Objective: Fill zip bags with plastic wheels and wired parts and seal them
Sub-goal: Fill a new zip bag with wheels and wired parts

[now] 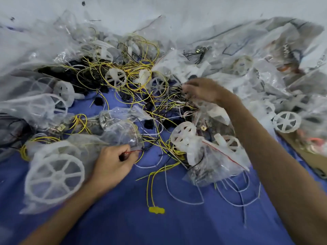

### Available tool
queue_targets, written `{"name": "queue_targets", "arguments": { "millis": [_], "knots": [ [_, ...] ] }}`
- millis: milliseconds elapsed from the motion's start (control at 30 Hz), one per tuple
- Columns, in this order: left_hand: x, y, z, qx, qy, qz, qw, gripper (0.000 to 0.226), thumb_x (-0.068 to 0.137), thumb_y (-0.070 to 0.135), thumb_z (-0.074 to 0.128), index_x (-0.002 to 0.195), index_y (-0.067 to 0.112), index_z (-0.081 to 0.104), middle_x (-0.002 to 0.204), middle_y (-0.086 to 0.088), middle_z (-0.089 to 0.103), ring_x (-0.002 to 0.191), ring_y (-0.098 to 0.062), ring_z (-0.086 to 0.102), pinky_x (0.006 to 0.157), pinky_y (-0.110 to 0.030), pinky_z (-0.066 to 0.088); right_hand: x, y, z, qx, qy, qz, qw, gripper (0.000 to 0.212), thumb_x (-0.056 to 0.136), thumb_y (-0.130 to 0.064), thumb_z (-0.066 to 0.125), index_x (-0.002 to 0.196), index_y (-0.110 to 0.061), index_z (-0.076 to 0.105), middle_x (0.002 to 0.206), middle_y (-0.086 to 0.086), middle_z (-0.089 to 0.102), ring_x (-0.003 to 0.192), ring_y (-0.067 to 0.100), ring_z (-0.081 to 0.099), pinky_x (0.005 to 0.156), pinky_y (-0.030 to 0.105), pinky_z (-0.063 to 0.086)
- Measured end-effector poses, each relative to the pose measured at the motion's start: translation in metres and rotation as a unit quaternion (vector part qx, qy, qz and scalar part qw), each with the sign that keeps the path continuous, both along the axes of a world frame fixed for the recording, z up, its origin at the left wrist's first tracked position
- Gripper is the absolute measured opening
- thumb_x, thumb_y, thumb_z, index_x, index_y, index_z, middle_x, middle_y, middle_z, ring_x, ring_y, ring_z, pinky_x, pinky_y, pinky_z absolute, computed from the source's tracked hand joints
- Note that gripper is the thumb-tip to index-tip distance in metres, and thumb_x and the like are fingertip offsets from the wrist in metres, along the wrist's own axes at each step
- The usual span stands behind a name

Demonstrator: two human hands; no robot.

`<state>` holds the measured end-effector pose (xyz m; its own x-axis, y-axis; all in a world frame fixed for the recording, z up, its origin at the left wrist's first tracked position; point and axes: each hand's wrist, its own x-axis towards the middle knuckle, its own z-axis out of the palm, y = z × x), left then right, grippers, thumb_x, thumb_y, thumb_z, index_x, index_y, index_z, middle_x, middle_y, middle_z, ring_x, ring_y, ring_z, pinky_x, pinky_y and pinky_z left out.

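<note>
Your left hand [113,161] pinches the red seal of the zip bag [121,134]; your right hand [201,92] reaches into the wire tangle [166,105], its grip impossible to tell

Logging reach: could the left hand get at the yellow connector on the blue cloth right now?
Probably yes. The yellow connector lies uncovered on the blue cloth, close to the left hand, with nothing between. However, its fingers pinch a zip bag, so it must release first.

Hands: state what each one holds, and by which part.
The left hand pinches a clear zip bag by its red-striped mouth edge. The right hand digs into tangled wires; its grip cannot be told.
</note>
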<state>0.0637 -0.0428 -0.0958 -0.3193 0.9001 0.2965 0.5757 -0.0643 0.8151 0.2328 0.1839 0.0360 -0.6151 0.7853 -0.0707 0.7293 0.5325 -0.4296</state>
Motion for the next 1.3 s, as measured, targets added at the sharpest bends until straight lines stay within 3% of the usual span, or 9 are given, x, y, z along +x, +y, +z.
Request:
{"name": "queue_targets", "arguments": {
  "millis": [100, 233, 500, 667, 800, 967, 1033, 1167, 1300],
  "knots": [
    [0.003, 0.000, -0.005, -0.004, 0.020, 0.022, 1.000, 0.053, 0.085, 0.018, 0.066, 0.050, 0.021, 0.026, 0.047, 0.004, 0.023, 0.050, -0.010, 0.027, 0.048, -0.024, 0.020, -0.026, 0.027, -0.025, -0.019, -0.165, 0.004, 0.986, 0.045, 0.099, -0.031, 0.040, 0.132, -0.001, 0.046, 0.134, 0.020, 0.048, 0.121, 0.030, 0.048, 0.101, 0.036, 0.038],
    [0.005, -0.001, -0.006, -0.020, 0.053, 0.034, 0.998, 0.052, 0.085, 0.020, 0.065, 0.050, 0.021, 0.027, 0.046, 0.004, 0.023, 0.052, -0.011, 0.030, 0.049, -0.024, 0.022, -0.053, 0.032, -0.056, 0.062, -0.279, -0.012, 0.958, 0.039, 0.092, -0.015, 0.041, 0.126, 0.003, 0.047, 0.135, 0.023, 0.047, 0.120, 0.033, 0.049, 0.097, 0.039, 0.041],
    [0.003, -0.003, -0.005, -0.010, 0.033, -0.005, 0.999, 0.039, 0.076, 0.030, 0.056, 0.052, 0.019, 0.028, 0.049, 0.004, 0.024, 0.049, -0.008, 0.025, 0.049, -0.026, 0.021, -0.057, 0.031, -0.077, 0.211, -0.275, -0.065, 0.936, 0.047, 0.082, -0.025, 0.062, 0.123, -0.005, 0.050, 0.125, 0.019, 0.046, 0.116, 0.036, 0.048, 0.092, 0.043, 0.044],
    [0.003, -0.004, -0.006, -0.014, 0.017, -0.004, 1.000, 0.040, 0.076, 0.032, 0.055, 0.050, 0.021, 0.028, 0.045, 0.005, 0.024, 0.046, -0.008, 0.026, 0.047, -0.023, 0.019, -0.042, 0.040, -0.052, 0.187, -0.174, -0.002, 0.967, 0.017, 0.080, -0.013, 0.069, 0.083, -0.002, 0.056, 0.083, 0.013, 0.055, 0.086, 0.030, 0.061, 0.071, 0.034, 0.049],
    [0.004, -0.004, -0.004, -0.005, -0.017, -0.013, 1.000, 0.045, 0.072, 0.046, 0.046, 0.049, 0.011, 0.029, 0.045, 0.006, 0.024, 0.044, -0.006, 0.024, 0.046, -0.025, 0.020, -0.020, 0.050, -0.024, 0.183, -0.075, 0.026, 0.980, 0.019, 0.085, -0.027, 0.066, 0.093, -0.010, 0.063, 0.083, 0.005, 0.057, 0.078, 0.019, 0.053, 0.069, 0.028, 0.041],
    [0.004, -0.004, -0.004, -0.003, -0.007, -0.006, 1.000, 0.045, 0.076, 0.033, 0.057, 0.049, 0.011, 0.028, 0.043, 0.006, 0.025, 0.043, -0.005, 0.024, 0.045, -0.021, 0.019, -0.014, 0.045, 0.009, 0.252, 0.119, 0.047, 0.959, 0.012, 0.085, -0.013, 0.059, 0.092, -0.003, 0.060, 0.083, 0.013, 0.064, 0.077, 0.029, 0.060, 0.072, 0.041, 0.048],
    [0.004, -0.004, -0.004, -0.006, -0.009, -0.003, 1.000, 0.047, 0.075, 0.042, 0.053, 0.049, 0.011, 0.029, 0.043, 0.002, 0.026, 0.043, -0.005, 0.025, 0.045, -0.022, 0.019, -0.020, 0.037, 0.019, 0.243, 0.193, 0.051, 0.949, 0.010, 0.088, -0.014, 0.054, 0.093, -0.006, 0.057, 0.082, 0.007, 0.061, 0.080, 0.028, 0.062, 0.074, 0.043, 0.050],
    [0.005, -0.004, -0.004, 0.002, -0.003, -0.005, 1.000, 0.045, 0.073, 0.047, 0.047, 0.050, 0.013, 0.027, 0.044, 0.005, 0.026, 0.042, -0.003, 0.025, 0.044, -0.018, 0.018, -0.040, 0.013, 0.025, -0.017, 0.442, 0.049, 0.896, 0.017, 0.093, -0.004, 0.047, 0.083, -0.018, 0.046, 0.083, 0.006, 0.059, 0.065, 0.014, 0.067, 0.062, 0.029, 0.056],
    [0.003, -0.003, -0.006, 0.006, 0.006, -0.010, 1.000, 0.045, 0.073, 0.046, 0.047, 0.051, 0.013, 0.026, 0.044, 0.005, 0.026, 0.043, -0.003, 0.024, 0.045, -0.019, 0.020, -0.053, -0.004, 0.015, -0.213, 0.482, 0.048, 0.849, 0.017, 0.091, 0.006, 0.049, 0.089, -0.010, 0.053, 0.083, 0.005, 0.063, 0.067, 0.012, 0.067, 0.071, 0.026, 0.056]
  ]
}}
